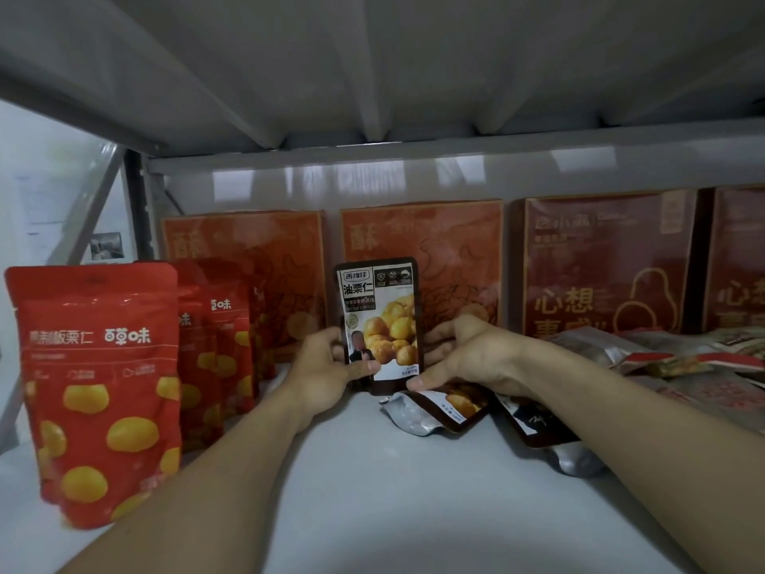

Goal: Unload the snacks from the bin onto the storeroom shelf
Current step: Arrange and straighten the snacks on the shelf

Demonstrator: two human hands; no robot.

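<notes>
Chestnut pouch [378, 321] upright, long axis vertical, left hand [327, 366] pinching one lower edge, right hand [467, 358] gripping the other, shelf [372, 490] just beneath both.

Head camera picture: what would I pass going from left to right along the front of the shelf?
A red chestnut bag → left hand → dark chestnut pouch → right hand → heap of snack packs.

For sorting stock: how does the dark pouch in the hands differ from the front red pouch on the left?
The dark pouch is brown-black with a white label; the red pouch is bright red. The left hand and right hand hold the dark pouch upright; the red pouch stands unheld on the shelf. Both show yellow chestnuts.
</notes>
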